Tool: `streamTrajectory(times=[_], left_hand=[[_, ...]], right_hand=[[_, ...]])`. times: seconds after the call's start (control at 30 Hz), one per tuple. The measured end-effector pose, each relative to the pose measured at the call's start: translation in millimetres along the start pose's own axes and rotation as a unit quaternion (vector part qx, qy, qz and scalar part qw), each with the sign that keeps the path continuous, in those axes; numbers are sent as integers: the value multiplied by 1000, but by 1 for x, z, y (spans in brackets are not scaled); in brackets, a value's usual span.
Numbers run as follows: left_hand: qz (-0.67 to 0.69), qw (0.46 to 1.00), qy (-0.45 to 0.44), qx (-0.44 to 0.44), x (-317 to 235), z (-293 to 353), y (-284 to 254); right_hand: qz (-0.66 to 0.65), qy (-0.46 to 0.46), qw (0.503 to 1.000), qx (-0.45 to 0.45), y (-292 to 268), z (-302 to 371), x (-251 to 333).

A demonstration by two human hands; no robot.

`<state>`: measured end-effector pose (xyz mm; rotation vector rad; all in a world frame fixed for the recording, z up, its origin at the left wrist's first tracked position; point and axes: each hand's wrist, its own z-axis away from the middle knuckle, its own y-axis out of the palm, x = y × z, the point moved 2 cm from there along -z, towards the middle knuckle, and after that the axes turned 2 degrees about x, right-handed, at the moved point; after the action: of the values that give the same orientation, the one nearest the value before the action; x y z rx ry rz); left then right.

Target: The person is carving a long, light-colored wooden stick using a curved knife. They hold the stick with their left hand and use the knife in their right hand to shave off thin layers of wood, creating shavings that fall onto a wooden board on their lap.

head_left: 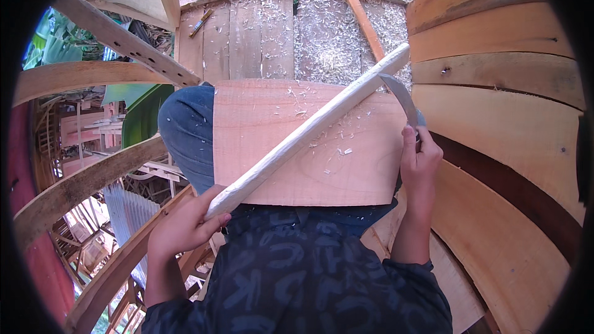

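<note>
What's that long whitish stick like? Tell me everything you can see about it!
The pale stick looks like bare wood: long, slim and fairly straight, with uneven, carved-looking faces. It slants from lower left to upper right, crossing over the pinkish-brown board; whether it rests on that is unclear. The left grip is closed around its near end. Its far end sticks out past the board. Near there, the curved knife has its tip right by the stick, but I can't tell if they touch.

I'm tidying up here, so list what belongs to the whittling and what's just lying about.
In use:
pale stick, in the left hand
curved knife, in the right hand
wooden board across the lap

Apparently just lying about:
slim yellow-and-dark object
orange-brown wood strip
loose shavings
</note>
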<state>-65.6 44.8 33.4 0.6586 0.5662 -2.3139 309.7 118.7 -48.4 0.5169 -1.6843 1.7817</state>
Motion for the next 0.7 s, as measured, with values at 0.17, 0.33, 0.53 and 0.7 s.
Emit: streamTrajectory(times=[0.17, 0.33, 0.53, 0.7], left_hand=[[121, 990, -41, 59, -20, -14, 10], [119, 991, -11, 57, -28, -37, 27], [111, 992, 7, 56, -18, -48, 32], [96, 994, 6, 60, -16, -48, 31]], right_hand=[[18, -71, 994, 84, 11, 21, 28], [96, -90, 982, 136, 23, 15, 36], [160, -70, 976, 129, 21, -7, 26], [180, 13, 982, 63, 8, -41, 11]])
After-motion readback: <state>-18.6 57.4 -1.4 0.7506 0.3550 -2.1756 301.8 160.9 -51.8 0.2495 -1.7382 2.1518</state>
